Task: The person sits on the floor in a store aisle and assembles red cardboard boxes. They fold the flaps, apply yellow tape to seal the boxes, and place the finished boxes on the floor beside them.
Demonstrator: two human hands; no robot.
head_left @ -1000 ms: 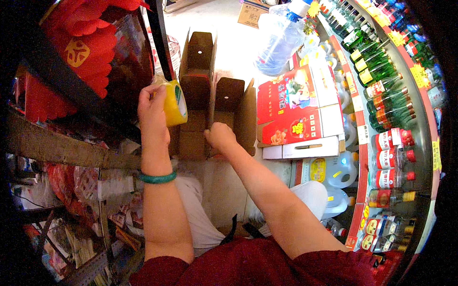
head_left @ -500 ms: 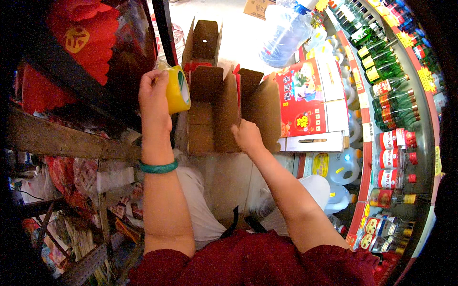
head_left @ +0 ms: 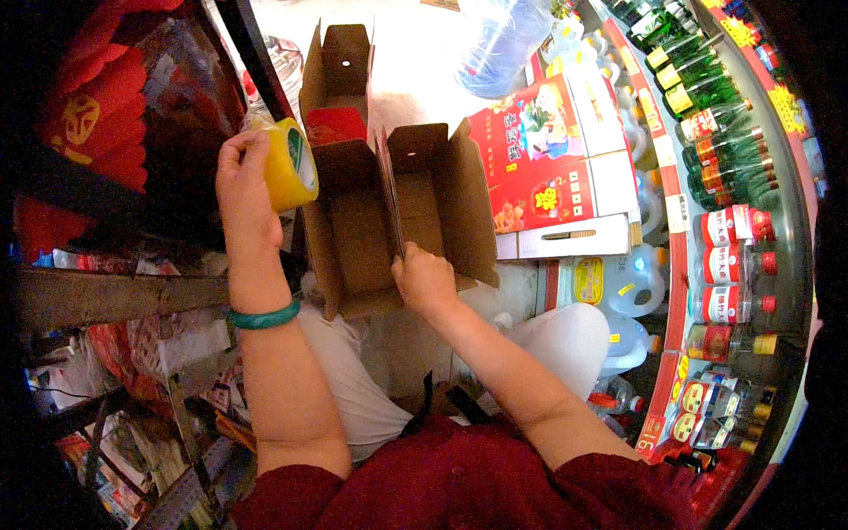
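Note:
A wide roll of yellow packing tape [head_left: 281, 172] is in my left hand [head_left: 247, 190], the fingers curled over its upper side. A green bangle [head_left: 264, 316] circles that wrist. In front of me stand open brown cardboard boxes; two hollows lie side by side, the left box [head_left: 358, 230] and the right box [head_left: 428, 194], with flaps raised. My right hand [head_left: 424, 276] pinches the near end of the cardboard walls between them. The fingertips are partly hidden behind the cardboard.
A flat red printed carton [head_left: 543, 168] lies right of the boxes. Shelves of bottles [head_left: 720, 305] and plastic jugs [head_left: 632, 283] line the right side. A clear bag [head_left: 503, 44] sits beyond. On the left are a dark post [head_left: 256, 57] and a shelf beam [head_left: 124, 296].
The boxes and both hands sit further left in the picture. The right box has swung so its inside shows more fully. Both hands keep their holds.

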